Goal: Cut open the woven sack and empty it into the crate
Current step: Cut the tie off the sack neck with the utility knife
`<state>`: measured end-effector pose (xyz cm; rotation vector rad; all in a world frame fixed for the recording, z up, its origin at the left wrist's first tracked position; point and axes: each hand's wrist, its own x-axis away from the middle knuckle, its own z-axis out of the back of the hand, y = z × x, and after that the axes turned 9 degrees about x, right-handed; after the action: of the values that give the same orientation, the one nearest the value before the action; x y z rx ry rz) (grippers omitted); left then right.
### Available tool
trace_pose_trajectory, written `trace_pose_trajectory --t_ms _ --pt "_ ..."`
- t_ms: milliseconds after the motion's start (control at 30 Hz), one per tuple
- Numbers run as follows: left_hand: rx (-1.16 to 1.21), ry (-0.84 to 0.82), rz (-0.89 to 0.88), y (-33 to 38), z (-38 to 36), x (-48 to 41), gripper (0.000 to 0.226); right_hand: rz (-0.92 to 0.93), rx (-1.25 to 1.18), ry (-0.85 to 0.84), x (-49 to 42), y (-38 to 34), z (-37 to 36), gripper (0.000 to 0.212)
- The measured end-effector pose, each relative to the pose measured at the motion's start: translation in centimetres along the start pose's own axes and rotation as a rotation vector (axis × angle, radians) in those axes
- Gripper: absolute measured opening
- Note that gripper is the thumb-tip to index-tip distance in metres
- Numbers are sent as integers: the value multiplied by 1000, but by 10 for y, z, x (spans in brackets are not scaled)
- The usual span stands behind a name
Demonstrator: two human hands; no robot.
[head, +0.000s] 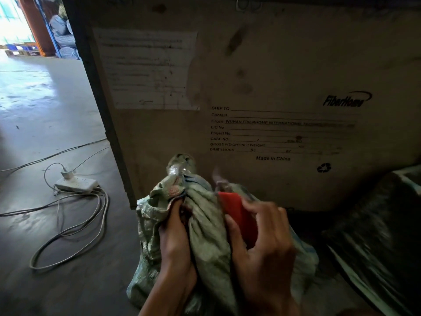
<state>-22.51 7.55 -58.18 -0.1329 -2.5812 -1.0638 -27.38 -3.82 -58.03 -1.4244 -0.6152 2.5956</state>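
crate [262, 87]: printed side panel, standing on the floor.
woven sack [205, 236]: on the floor against the crate's lower edge, neck bunched.
right hand [262, 236]: clamped on a red cutter [237, 213] at the neck.
left hand [175, 242]: fingers curled round the bunched neck.
power strip [76, 183]: floor, left of the crate.

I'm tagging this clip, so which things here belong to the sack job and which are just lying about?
Job: sack, red cutter, left hand gripping the sack, right hand holding the cutter, crate behind.
Lying about: power strip, cables, dark bag at right.
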Motion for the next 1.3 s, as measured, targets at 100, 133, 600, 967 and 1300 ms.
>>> trace_pose_trajectory --t_ms 100,133,600,967,1300 --pt "-88 -4 107 -21 -1 10 42 -116 -58 94 -27 9 5 32" --pt "-99 -22 148 -27 -1 12 41 -130 -64 92 -35 14 9 34" --pt "-471 -466 -8 13 15 12 53 -451 -643 -401 -36 24 24 35" --pt "-224 -351 54 33 21 7 63 -557 -911 -448 -30 12 19 35" --pt "-477 -50 -162 40 25 3 109 -521 -884 -507 -16 3 17 34"
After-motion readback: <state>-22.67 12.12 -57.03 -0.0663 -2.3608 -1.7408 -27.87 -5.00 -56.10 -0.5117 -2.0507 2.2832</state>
